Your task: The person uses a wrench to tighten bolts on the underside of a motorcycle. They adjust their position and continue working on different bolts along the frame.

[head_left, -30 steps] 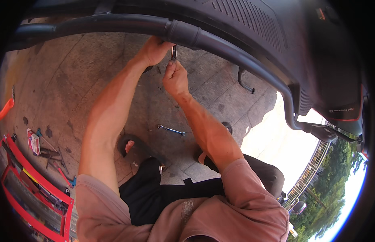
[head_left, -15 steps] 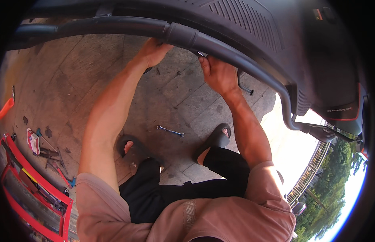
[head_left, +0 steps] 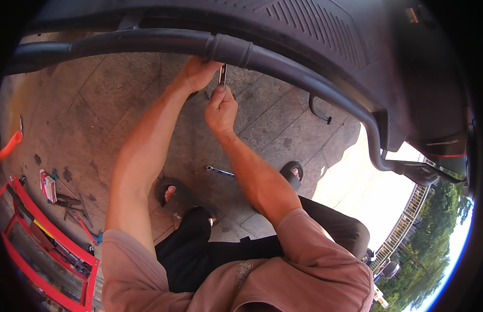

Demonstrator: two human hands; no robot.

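A black tubular bar (head_left: 148, 42) runs along the side of a dark scooter-like vehicle (head_left: 324, 31). My left hand (head_left: 199, 74) reaches up against the underside of this bar, beside its thicker sleeve (head_left: 231, 50). The bar hides most of those fingers and anything they touch. Just to the right and lower, my right hand (head_left: 221, 109) is closed round a metal wrench (head_left: 223, 75). The wrench points upward toward the sleeve, and its far end is out of sight. A second wrench (head_left: 219, 171) lies on the paving, partly covered by my right forearm.
A red-framed rack (head_left: 49, 268) stands at the lower left. Beside it on the ground are a small box (head_left: 48, 187) and several hand tools (head_left: 77, 210). An orange strip-like thing (head_left: 10, 146) shows at the left edge. Behind the bar a bent metal stand (head_left: 318, 110) reaches down.
My right hand has moved left and down from under the bar, bringing the wrench next to my left hand. The left hand stays at nearly the same spot.
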